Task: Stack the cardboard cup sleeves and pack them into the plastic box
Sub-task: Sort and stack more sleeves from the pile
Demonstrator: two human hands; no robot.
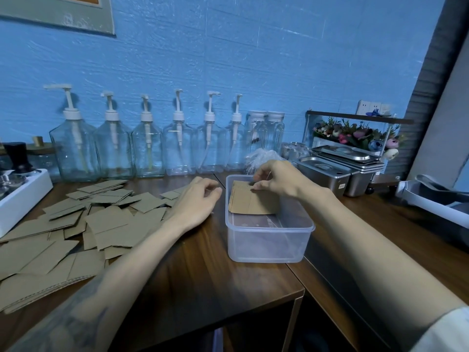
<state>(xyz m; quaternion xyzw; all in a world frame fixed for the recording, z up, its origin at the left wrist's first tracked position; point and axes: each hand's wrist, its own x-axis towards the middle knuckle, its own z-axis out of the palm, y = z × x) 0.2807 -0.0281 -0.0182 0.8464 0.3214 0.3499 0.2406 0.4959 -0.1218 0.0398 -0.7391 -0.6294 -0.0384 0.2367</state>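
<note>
The job has only just begun, it seems. One small stack of sleeves (253, 203) stands on its edge at the far end of the plastic box (269, 246), and the near part of the box has nothing in it. The right hand (275, 182) is over the box and pinches the top of that stack with curled fingers. The left hand (196, 199) hovers just beside the box on its left. Its fingers are loosely curled and hold nothing.

Lots of work is left. A big messy pile of loose sleeves (76, 229) lies flat on the left, spread from near the person to further back. They all need stacking and packing, I think.

The box sits on a dark wooden table (203, 275). A second table joins it on the right. Further back on the right are shiny metal tins (337, 171) with lids, and a rack of flowers (355, 135) behind them. A white tray (22, 196) sits at the far left. A row of clear pump bottles (147, 146) stands at the back against a blue wall (228, 59).
</note>
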